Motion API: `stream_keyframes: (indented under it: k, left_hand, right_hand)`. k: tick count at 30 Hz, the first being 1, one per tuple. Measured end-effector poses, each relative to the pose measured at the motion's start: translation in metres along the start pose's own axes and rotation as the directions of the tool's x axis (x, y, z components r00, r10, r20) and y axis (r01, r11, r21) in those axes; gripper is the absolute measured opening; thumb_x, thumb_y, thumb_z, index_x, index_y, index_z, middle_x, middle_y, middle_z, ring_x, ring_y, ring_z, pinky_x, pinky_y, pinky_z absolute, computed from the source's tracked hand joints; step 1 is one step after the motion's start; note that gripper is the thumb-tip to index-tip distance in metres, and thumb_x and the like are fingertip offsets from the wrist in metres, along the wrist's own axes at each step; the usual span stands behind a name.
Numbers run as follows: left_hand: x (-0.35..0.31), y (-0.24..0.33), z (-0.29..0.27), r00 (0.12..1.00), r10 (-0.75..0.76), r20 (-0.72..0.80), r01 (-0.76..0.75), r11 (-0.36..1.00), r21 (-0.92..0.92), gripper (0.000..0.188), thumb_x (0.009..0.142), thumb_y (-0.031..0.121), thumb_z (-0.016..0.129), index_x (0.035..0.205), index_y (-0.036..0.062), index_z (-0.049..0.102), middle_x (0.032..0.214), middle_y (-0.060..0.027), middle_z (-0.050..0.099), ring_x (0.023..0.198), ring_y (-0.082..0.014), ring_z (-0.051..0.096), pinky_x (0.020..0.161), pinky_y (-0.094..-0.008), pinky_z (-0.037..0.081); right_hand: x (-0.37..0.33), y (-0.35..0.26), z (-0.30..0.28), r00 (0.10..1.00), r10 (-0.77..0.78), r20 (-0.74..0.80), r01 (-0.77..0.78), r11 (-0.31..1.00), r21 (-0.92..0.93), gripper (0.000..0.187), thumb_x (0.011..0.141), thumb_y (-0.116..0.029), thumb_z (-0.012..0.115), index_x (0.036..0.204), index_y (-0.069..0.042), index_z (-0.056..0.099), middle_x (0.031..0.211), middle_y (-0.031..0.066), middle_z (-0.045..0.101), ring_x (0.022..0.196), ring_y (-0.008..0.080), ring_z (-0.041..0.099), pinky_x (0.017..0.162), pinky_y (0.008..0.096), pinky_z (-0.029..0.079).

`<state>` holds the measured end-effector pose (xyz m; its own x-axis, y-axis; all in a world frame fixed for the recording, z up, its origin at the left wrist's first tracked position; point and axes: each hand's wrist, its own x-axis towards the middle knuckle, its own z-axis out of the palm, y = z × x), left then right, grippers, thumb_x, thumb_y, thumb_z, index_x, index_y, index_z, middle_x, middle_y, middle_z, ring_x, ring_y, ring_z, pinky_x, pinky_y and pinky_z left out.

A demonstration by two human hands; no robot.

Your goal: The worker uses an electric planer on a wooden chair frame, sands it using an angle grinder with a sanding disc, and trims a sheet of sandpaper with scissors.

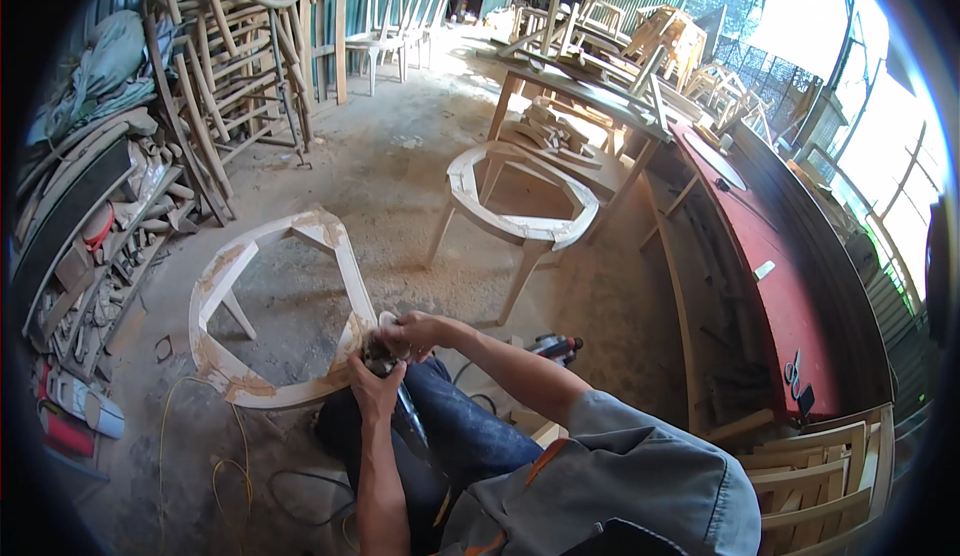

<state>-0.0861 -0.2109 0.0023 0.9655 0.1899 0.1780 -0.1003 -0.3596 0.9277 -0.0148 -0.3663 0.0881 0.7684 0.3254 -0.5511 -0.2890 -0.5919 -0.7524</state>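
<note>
An unfinished round wooden frame on legs [225, 274], patched with tan filler at its joints, stands right in front of me. My left hand [372, 388] grips the dark body of a power sander [385, 368] whose cord runs back over my blue-jeaned knee. My right hand [418, 333] presses on the tool's head, which meets the frame's near right rim [350, 341]. The sanding disc is hidden under my fingers.
A second round frame [520, 218] stands beyond, next to a workbench [590, 96]. Another power tool [555, 346] lies on the dusty floor to my right. Stacked chair parts [230, 56] and wood scraps line the left. A yellow cable [215, 466] loops on the floor. A long red bench [770, 286] runs along the right.
</note>
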Motion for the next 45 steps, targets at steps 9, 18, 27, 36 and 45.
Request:
stream_keyframes:
  k: [9,18,27,36,45]
  left_hand:
    - [0.0,-0.001,0.002,0.998,-0.049,-0.025,0.046,0.994,-0.101,0.073,0.061,0.03,0.083,0.116,-0.0013,0.046,0.111,-0.0236,0.056,0.104,-0.0406,0.056,0.092,-0.0459,0.044]
    - [-0.001,-0.001,0.001,0.999,-0.019,-0.042,0.016,0.997,-0.081,0.07,0.061,0.029,0.083,0.112,-0.0029,0.046,0.108,-0.0228,0.056,0.1,-0.0395,0.056,0.089,-0.0453,0.044]
    - [0.002,0.002,0.003,0.999,-0.04,-0.012,0.04,0.998,-0.042,0.072,0.063,0.026,0.084,0.117,-0.0017,0.045,0.112,-0.0226,0.054,0.105,-0.0395,0.055,0.091,-0.0448,0.044]
    - [0.002,-0.015,0.006,0.999,0.04,0.004,-0.04,0.999,-0.005,0.074,0.065,0.032,0.083,0.119,-0.0019,0.045,0.111,-0.026,0.056,0.104,-0.0428,0.056,0.09,-0.047,0.044]
    - [0.001,-0.013,0.007,0.999,-0.047,0.003,0.047,0.998,-0.051,0.077,0.063,0.033,0.085,0.119,-0.0007,0.044,0.11,-0.0237,0.056,0.101,-0.0414,0.056,0.088,-0.0461,0.046]
  right_hand:
    - [-0.005,-0.009,0.001,0.988,-0.155,-0.011,0.155,0.987,-0.052,0.102,0.076,-0.07,0.064,0.145,-0.003,0.033,0.131,0.0244,0.053,0.122,0.0393,0.05,0.104,0.0429,0.039]
    - [0.017,0.015,0.006,0.689,-0.096,-0.718,0.187,0.981,0.049,0.107,0.076,-0.074,0.06,0.125,0.02,0.044,0.107,0.0326,0.062,0.104,0.0382,0.062,0.087,0.0431,0.049]
    - [0.046,-0.016,0.068,0.599,0.332,-0.729,0.046,0.894,0.445,0.062,0.076,-0.048,0.065,0.101,0.009,0.065,0.101,0.0269,0.066,0.095,0.0357,0.065,0.087,0.0391,0.048]
    - [0.035,-0.004,0.072,0.622,0.039,-0.782,0.294,0.914,0.28,0.047,0.076,-0.039,0.06,0.106,-0.003,0.067,0.099,0.021,0.066,0.096,0.035,0.064,0.087,0.04,0.048]
    - [0.031,0.027,0.039,0.548,-0.716,-0.434,0.525,0.697,-0.488,0.062,0.085,-0.05,0.058,0.118,0.002,0.054,0.116,0.0206,0.054,0.106,0.035,0.054,0.093,0.0439,0.043]
